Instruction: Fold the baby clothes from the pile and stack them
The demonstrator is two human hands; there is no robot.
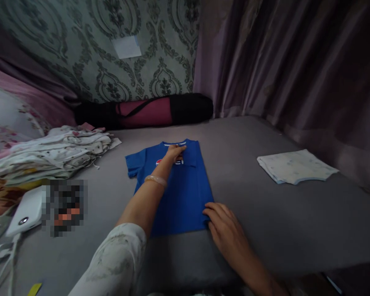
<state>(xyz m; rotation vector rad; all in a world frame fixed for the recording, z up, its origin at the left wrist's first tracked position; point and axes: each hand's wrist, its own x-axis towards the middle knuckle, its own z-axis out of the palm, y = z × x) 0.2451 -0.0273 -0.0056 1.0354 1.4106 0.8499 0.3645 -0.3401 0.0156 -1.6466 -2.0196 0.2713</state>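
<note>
I've got the blue T-shirt [185, 197] front up on the grey surface [240, 164], collar far, hem near! One side's folded in, its sleeve flat across the chest; the other sleeve juts left. Round emblem, white lettering, both partly covered.

From the near edge of the bed [243, 164], the left arm [146, 204] is stretching nearly straight toward the far edge. The left hand [175, 153] is bending at the wrist and pointing right; its grip is hard to tell. Closer to the near edge, the right hand [224, 224] is resting back upward, curling leftward, the right forearm [251, 265] slanting behind.
</note>
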